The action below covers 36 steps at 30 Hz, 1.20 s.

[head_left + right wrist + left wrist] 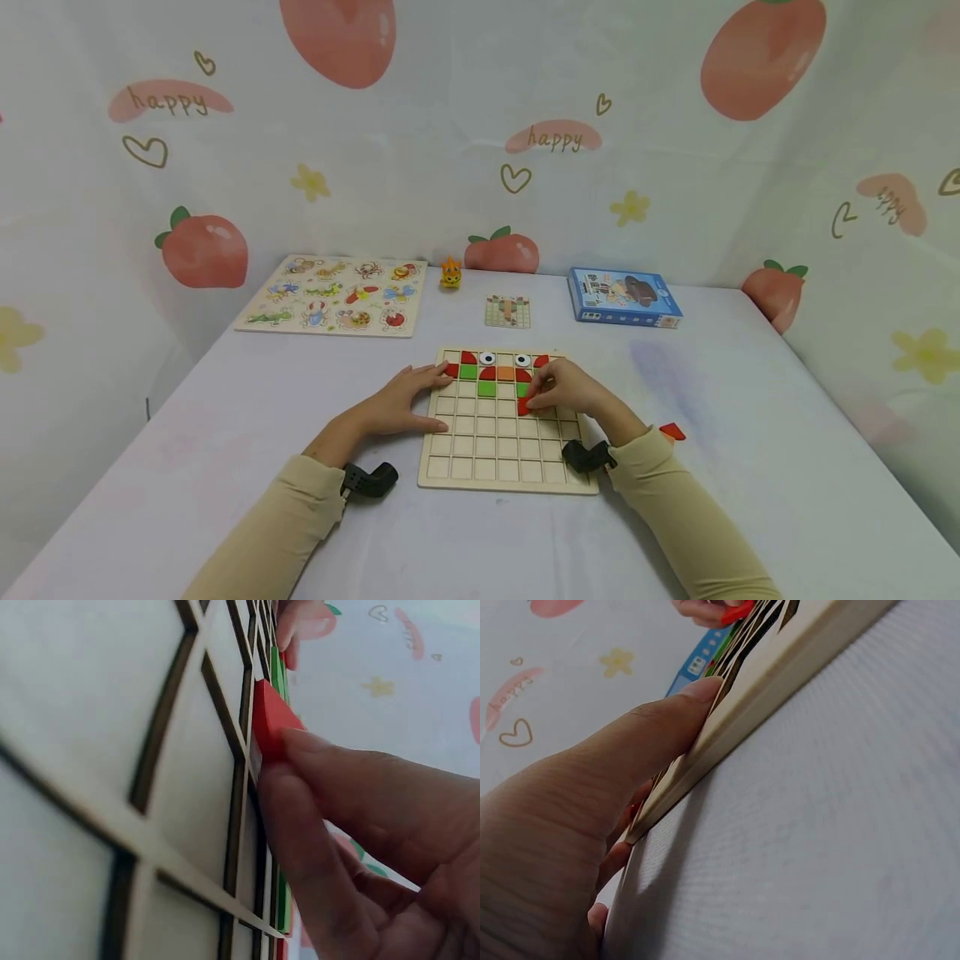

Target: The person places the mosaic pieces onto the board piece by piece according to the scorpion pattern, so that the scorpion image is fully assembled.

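A wooden grid board lies on the table, its upper rows partly filled with red, green, orange and eye-patterned tiles. My right hand pinches a red tile between thumb and finger. In the head view that red tile sits over a cell just below a green tile. At the board's left side, my left hand rests with thumb and fingers spread along the edge. The left wrist view shows its thumb lying on the board's rim.
Behind the board lies a small pattern card, with an orange toy figure nearby. An insect puzzle board is at the back left, a blue box at the back right. Loose tiles lie beside the right forearm.
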Motion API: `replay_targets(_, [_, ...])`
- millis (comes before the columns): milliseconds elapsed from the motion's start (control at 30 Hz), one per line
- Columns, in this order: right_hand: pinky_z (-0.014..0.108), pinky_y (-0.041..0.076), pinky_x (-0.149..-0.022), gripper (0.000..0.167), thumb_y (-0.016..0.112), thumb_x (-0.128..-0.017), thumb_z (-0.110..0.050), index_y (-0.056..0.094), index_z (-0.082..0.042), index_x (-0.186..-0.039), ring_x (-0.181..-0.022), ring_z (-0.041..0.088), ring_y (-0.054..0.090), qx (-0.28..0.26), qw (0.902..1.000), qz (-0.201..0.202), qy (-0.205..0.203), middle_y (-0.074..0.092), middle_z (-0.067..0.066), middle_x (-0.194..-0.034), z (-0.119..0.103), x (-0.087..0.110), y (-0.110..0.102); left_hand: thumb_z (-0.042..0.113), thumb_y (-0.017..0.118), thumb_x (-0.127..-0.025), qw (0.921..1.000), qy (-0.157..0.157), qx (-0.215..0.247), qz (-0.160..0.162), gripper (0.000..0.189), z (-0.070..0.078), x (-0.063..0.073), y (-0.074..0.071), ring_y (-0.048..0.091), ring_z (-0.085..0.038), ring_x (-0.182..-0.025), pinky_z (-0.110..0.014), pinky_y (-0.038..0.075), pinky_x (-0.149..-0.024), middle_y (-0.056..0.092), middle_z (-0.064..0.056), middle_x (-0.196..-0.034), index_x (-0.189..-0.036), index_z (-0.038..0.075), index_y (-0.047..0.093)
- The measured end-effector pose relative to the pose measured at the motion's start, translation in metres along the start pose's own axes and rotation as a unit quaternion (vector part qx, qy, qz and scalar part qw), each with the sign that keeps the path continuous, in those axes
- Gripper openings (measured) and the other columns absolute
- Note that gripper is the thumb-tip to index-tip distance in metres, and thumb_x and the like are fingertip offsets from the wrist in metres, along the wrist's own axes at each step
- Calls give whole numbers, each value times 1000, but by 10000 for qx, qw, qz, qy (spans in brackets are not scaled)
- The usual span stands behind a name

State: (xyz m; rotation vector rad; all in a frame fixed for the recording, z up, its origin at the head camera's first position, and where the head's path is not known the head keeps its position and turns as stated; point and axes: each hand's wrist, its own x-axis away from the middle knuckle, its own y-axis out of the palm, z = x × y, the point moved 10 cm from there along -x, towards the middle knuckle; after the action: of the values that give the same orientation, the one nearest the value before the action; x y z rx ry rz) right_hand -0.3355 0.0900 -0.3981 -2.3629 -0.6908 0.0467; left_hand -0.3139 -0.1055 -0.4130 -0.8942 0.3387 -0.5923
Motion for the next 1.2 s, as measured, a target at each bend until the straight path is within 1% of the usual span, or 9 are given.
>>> replay_targets(200, [24, 50, -64, 5, 72, -80, -6, 70, -2, -80, -67, 10, 59, 282, 9996, 73, -19, 67, 8, -82, -2, 0, 1, 45, 72, -77, 10000, -26, -21, 10, 75, 1, 1, -2, 19, -28, -143, -51, 5, -118, 24, -7, -155, -138, 11, 45])
replay_targets(467, [23, 49, -64, 5, 72, -79, -6, 70, -1, -81, -68, 11, 58, 270, 9995, 102, 99, 68, 8, -82, -3, 1, -1, 44, 73, -77, 10000, 2, 27, 16, 75, 3, 2, -3, 19, -29, -143, -52, 4, -118, 24, -8, -155, -138, 10, 46])
replay_targets(633, [24, 49, -64, 6, 72, -79, -7, 71, -2, -81, -69, 11, 57, 251, 9997, 28, 62, 68, 7, -82, -2, 1, -1, 43, 73, -77, 10000, 66, 45, 35, 75, 4, 2, -2, 20, -29, -143, -53, 5, -118, 25, -8, -154, -138, 9, 46])
replay_targets(833, [26, 49, -69, 9, 73, -79, -14, 73, -5, -83, -78, 14, 56, 389, 9992, -44, -36, 67, 5, -86, -2, 2, -6, 44, 72, -77, 9999, 80, 65, 37, 75, 4, 3, -1, 20, -31, -143, -53, 5, -118, 25, -9, -154, -138, 9, 45])
replay_targets(933, [27, 49, -73, 13, 73, -80, -16, 73, -5, -86, -86, 16, 57, 257, 9997, -11, 39, 67, 7, -93, 1, 5, -11, 44, 72, -77, 9999, 58, 101, 33, 75, 4, 3, -2, 19, -30, -143, -52, 4, -118, 24, -8, -154, -138, 10, 45])
replay_targets(1000, [28, 50, -74, 16, 72, -81, -18, 72, -5, -90, -89, 17, 58, 39, 9999, 30, 142, 66, 8, -98, 4, 8, -16, 44, 72, -77, 9999, 58, 104, 29, 75, 4, 2, -2, 19, -30, -143, -52, 4, -118, 24, -8, -155, -138, 10, 45])
replay_targets(1100, [31, 52, -76, 22, 70, -83, -19, 71, -3, -96, -89, 17, 60, -346, 9991, 31, 258, 64, 11, -104, 11, 12, -21, 44, 73, -77, 9999, 59, 91, 31, 75, 4, 2, -2, 19, -29, -143, -52, 4, -118, 24, -8, -155, -138, 10, 45])
replay_targets(1200, [33, 53, -81, 25, 70, -83, -20, 70, -2, -100, -89, 16, 62, -635, 9976, -4, 290, 65, 12, -105, 16, 15, -26, 44, 72, -77, 10000, 53, 69, 20, 75, 3, 2, -1, 19, -29, -143, -52, 4, -118, 24, -8, -155, -138, 10, 45])
